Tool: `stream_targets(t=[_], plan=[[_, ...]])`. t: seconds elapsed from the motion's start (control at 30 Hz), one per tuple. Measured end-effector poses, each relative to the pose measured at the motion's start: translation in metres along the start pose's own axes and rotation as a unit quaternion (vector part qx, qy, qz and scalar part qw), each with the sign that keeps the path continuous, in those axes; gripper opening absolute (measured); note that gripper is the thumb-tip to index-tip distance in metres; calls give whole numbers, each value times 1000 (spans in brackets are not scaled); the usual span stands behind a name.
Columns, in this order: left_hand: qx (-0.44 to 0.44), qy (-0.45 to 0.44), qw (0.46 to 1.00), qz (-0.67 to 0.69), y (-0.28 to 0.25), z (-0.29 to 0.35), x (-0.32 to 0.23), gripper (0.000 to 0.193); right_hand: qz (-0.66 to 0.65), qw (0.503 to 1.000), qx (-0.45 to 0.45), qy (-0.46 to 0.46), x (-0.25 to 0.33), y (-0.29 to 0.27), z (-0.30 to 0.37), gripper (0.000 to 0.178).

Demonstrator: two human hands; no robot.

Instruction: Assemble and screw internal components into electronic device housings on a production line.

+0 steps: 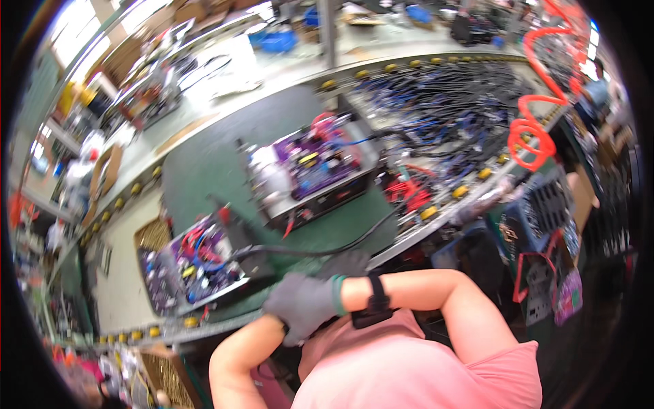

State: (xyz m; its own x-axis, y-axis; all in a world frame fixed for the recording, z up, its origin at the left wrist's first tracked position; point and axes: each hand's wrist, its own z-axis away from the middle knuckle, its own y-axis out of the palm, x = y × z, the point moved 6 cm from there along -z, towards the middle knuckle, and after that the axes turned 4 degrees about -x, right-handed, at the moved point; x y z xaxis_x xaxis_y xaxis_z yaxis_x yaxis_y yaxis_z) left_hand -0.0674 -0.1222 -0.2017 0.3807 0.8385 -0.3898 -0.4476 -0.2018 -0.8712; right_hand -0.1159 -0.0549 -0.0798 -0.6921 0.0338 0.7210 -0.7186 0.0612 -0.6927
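Two open metal cases are sitting on the green mat (211,160). Near case (221,292) is lying at the mat's left front, just beyond the hands, and is holding a purple board (218,244), red and blue wires, a small yellow part. Far case (327,202) is sitting further back, nearer the cable heap, and is holding another purple board (332,179), a yellow part, pale rounded parts at its left, red wires at the back. Black outer wall is showing; a red wire is hanging off its front.

Cardboard box (150,368) at lower left is holding brass-coloured pieces (174,383); more of the same are lying beside near case's left end. Blue bin (276,42) is standing on the back bench, contents too blurred.

Near case is looking tilted toward its left, dark upright panel at its right; a thick black cable (327,251) is trailing from there rightward. Cable heap (449,112) is filling the right side, mostly black and blue, red wires (409,194) at its near end.

Both hands are wearing grey gloves at the bench edge, arms crossing. Right hand (303,303) is lying over the left wrist; left hand (346,263) is partly hiding behind it, blurred. Cannot tell whether either is open, closed or gripping.
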Motion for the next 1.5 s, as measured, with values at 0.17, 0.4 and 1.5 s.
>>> stream_targets(t=[0.17,0.4,1.5], plan=[[-58,44,995,-70,-25,21,1,27,108,992,47,43,6,5,5,43],[-99,-58,965,236,-46,29,22,52,167,982,-67,57,-8,-5,30,53],[-337,-89,937,-38,-35,98,39,54,212,819,-215,488,-328,-136,175,38]])
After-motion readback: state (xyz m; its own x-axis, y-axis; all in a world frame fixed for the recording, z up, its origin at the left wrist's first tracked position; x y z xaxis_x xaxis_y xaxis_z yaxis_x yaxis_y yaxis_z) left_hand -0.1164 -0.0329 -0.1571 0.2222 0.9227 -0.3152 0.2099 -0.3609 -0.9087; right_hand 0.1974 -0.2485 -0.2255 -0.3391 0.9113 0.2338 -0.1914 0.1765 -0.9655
